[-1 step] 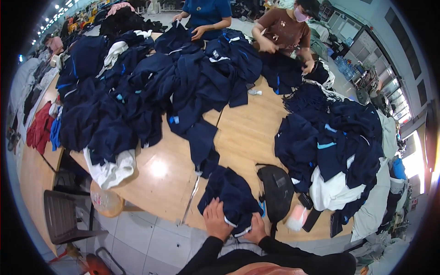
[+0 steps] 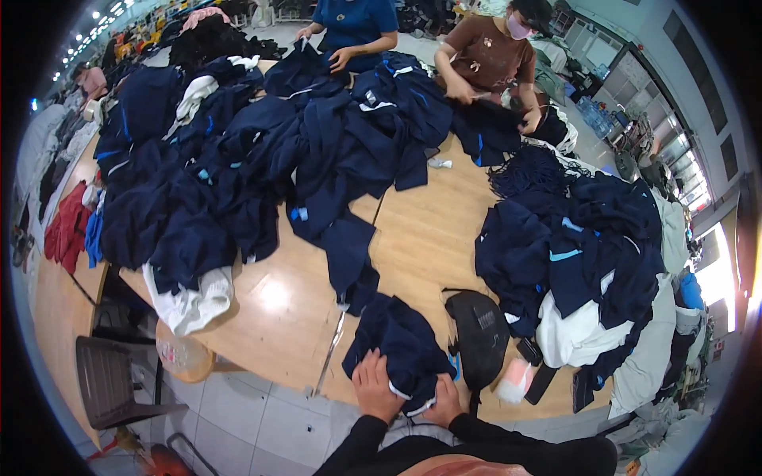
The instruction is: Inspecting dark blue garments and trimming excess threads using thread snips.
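Observation:
At the table's near edge lies a bunched navy garment (image 2: 401, 337) with a white-trimmed edge toward me. My left hand (image 2: 379, 387) grips its near left side, fingers over the cloth and thumb by the trim. On the near right, my right hand (image 2: 443, 403) is closed on the same edge, its fingertips partly hidden by the fabric. Just right of the garment lies a black pouch bag (image 2: 479, 337) with a strap. Beyond the garment, the tail of a large navy garment heap (image 2: 333, 151) reaches down the table (image 2: 429, 230).
A second navy pile with white cloth (image 2: 583, 325) covers the right side. Near it lie a pink-and-white packet (image 2: 514, 379) and a dark flat case (image 2: 541, 384). Across the table, two people handle navy cloth. A chair (image 2: 107, 381) and a round stool (image 2: 184, 357) stand left.
The view has shifted very slightly. My hands keep their hold on the navy garment, and the hands of the person in brown have moved a little.

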Action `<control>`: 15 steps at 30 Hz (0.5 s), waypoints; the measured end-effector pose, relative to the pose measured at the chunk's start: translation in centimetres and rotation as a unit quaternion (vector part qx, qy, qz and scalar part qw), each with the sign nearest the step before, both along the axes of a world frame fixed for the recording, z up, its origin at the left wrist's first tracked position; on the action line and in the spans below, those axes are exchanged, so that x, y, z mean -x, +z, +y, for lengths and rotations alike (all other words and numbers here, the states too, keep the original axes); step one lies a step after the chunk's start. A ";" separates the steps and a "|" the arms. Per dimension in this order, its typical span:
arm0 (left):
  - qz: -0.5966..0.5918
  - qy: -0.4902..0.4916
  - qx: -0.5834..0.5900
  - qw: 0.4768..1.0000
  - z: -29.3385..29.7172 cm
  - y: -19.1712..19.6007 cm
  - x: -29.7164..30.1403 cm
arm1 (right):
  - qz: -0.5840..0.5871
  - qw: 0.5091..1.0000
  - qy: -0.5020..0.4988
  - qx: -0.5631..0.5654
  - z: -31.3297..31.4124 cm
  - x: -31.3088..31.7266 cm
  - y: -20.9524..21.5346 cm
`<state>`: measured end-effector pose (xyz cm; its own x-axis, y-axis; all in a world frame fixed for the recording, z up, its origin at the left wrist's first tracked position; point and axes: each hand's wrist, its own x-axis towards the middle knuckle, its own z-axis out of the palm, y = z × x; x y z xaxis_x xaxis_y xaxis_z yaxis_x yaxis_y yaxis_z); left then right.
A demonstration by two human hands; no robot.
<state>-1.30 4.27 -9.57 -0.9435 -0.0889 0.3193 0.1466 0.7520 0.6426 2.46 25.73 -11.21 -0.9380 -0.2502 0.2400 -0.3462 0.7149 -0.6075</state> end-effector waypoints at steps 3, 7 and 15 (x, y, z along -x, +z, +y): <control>-0.019 -0.013 0.007 1.000 -0.4 0.1 -0.2 | -0.018 1.000 -0.006 0.002 -0.7 -0.1 0.7; -0.028 -0.030 0.029 0.999 -0.4 -0.4 0.0 | -0.023 1.000 -0.006 0.012 -0.7 -0.1 0.4; -0.026 -0.037 0.036 0.998 0.2 -0.1 0.3 | -0.038 0.999 0.017 -0.009 0.0 0.2 2.4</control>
